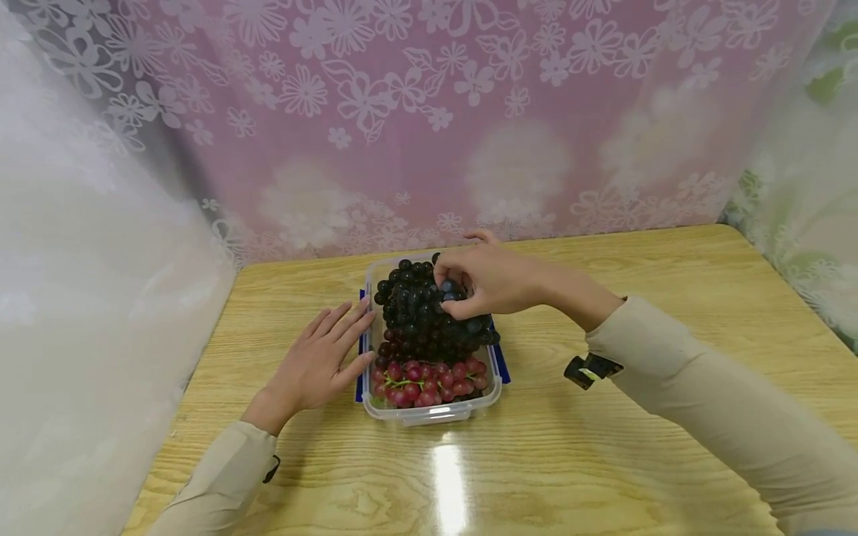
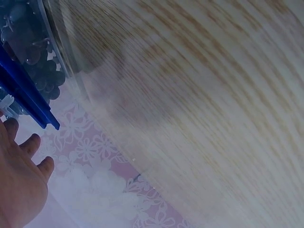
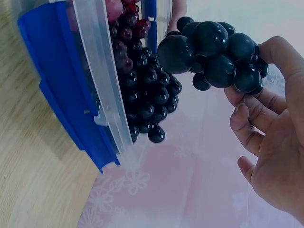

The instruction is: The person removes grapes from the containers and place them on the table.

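My right hand [image 1: 496, 279] pinches a bunch of black grapes [image 3: 213, 52] between thumb and fingers, held up over a clear plastic container [image 1: 439, 413]. In the right wrist view this bunch hangs above more black grapes [image 3: 147, 97] heaped past the container's rim. Pinkish-red grapes [image 1: 429, 383] on green stems lie in the near end of the container, with darker red ones behind them. My left hand [image 1: 322, 365] lies at the container's left side, fingers spread and fairly straight, fingertips right at the rim.
Blue locking flaps [image 1: 501, 365] hang down along the container's long sides. It stands on a wood-grain table [image 1: 302, 476], near the far edge. A pink flowered curtain [image 1: 415, 149] rises behind the table, and pale cloth [image 1: 100, 298] hangs on the left.
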The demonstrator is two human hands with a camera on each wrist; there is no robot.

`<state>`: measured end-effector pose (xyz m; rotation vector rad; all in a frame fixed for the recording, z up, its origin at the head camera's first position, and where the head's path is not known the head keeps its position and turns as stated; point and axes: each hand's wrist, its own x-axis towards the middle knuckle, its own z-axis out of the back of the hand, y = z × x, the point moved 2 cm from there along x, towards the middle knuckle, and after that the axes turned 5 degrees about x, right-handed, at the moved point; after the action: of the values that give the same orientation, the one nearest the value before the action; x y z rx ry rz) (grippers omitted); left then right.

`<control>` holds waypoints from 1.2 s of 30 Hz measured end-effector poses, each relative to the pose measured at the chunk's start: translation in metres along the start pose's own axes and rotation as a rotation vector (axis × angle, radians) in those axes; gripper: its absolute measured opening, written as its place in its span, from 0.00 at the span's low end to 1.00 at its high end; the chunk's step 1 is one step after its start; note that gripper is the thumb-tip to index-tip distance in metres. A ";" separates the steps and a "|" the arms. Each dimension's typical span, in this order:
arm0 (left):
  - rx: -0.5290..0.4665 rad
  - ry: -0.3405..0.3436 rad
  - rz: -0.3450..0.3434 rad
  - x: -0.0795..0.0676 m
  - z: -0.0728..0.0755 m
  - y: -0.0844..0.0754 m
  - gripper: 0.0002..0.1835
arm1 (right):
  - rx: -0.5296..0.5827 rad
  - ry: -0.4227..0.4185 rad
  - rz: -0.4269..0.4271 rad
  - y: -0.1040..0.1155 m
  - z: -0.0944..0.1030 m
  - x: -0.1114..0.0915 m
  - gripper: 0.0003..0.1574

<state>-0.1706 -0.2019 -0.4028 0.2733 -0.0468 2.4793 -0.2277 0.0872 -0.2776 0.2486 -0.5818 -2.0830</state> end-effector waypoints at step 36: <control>0.006 -0.019 -0.011 -0.001 0.000 0.000 0.34 | -0.091 -0.361 -0.403 -0.064 0.020 -0.069 0.17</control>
<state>-0.1703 -0.2023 -0.4030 0.2984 -0.0459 2.4668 -0.2445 0.1799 -0.2953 -0.0748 -0.6904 -2.5642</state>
